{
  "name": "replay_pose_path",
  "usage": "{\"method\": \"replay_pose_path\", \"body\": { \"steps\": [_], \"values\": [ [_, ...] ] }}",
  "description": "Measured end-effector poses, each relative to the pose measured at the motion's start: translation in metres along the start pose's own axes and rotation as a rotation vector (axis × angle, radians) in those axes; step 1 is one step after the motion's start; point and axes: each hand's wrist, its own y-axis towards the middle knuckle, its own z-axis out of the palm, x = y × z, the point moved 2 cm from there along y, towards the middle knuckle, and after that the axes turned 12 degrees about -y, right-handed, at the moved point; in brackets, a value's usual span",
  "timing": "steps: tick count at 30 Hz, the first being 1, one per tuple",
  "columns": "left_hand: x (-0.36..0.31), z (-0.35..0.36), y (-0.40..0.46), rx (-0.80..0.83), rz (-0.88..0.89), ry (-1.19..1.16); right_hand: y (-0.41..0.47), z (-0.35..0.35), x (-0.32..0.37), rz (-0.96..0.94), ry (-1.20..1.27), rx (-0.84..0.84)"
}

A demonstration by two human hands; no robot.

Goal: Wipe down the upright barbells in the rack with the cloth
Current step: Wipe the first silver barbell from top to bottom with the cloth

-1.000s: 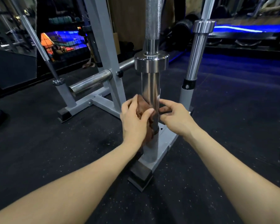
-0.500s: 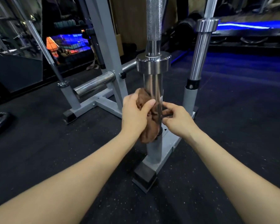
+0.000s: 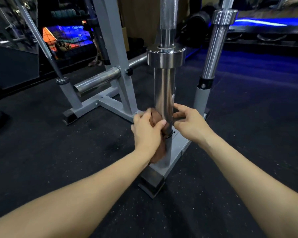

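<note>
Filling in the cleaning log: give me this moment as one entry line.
step: wiping sleeve base | left hand: grips cloth against barbell | right hand: pinches cloth's other end | rack: barbell upright

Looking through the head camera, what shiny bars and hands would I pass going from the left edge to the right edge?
Thin slanted bar → horizontal sleeve → left hand gripping the brown cloth → middle barbell sleeve → right hand → right upright barbell.
</note>
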Motion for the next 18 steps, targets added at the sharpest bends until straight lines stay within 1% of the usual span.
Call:
{"method": "replay_pose_path", "body": {
  "steps": [2, 7, 11, 15, 18],
  "values": [
    [-0.001, 0.000, -0.002, -0.014, 0.020, 0.032, 0.001, 0.001, -0.003, 0.004, -0.005, 0.005],
    [0.012, 0.006, -0.013, 0.045, -0.086, 0.160, -0.002, 0.001, -0.004, 0.017, 0.017, 0.029],
    [0.005, -0.001, -0.010, 0.077, -0.107, 0.192, -0.009, -0.002, -0.006, 0.045, 0.027, 0.064],
    [-0.009, -0.007, -0.019, 0.049, -0.212, 0.087, -0.023, -0.014, -0.008, 0.086, -0.067, 0.088],
    [-0.027, -0.008, -0.030, 0.027, -0.256, -0.039, -0.032, -0.028, -0.008, 0.118, -0.066, 0.029]
  ]
}}
